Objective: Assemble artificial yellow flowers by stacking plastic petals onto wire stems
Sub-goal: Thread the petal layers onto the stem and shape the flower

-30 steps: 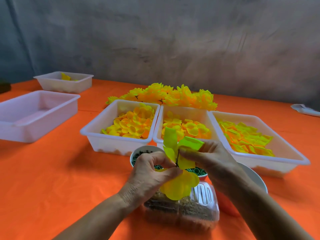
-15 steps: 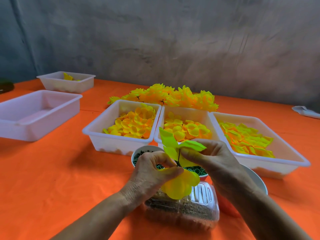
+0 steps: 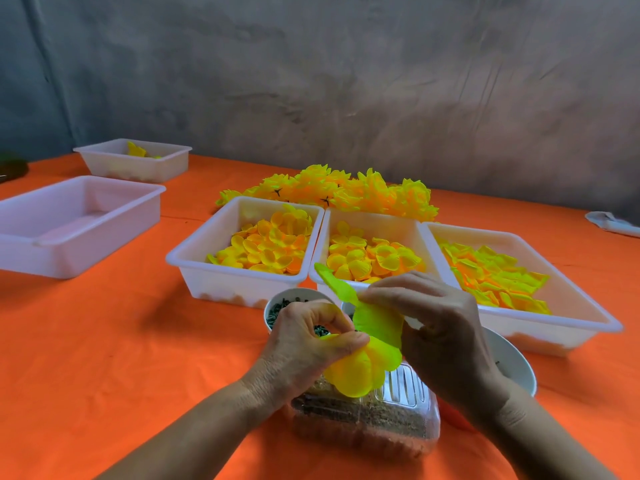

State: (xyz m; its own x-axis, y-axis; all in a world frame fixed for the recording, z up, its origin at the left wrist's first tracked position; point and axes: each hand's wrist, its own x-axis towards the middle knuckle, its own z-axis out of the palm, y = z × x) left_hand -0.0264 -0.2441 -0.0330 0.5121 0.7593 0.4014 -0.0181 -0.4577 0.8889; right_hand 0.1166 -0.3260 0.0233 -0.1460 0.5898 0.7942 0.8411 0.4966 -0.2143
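Observation:
My left hand [image 3: 304, 344] pinches a partly built yellow flower [image 3: 356, 372] at its centre, above a clear plastic box. My right hand [image 3: 436, 327] pinches a yellow-green petal layer [image 3: 379, 323] and holds it against the top of that flower. The wire stem is hidden by petals and fingers. Three white trays hold loose petals: the left tray [image 3: 242, 275], the middle tray [image 3: 370, 221] and the right tray [image 3: 554, 323]. A heap of finished yellow flowers [image 3: 339, 188] lies behind them.
A clear plastic box [image 3: 374, 420] with brown contents sits under my hands. A small cup of dark parts [image 3: 287, 306] stands behind my left hand, a white bowl [image 3: 512, 362] at the right. Two more white trays [image 3: 69, 223] [image 3: 135, 162] stand at the left on the orange tablecloth.
The yellow-green petal layer has come down from above the flower to rest against its top. Both hands have drawn closer together.

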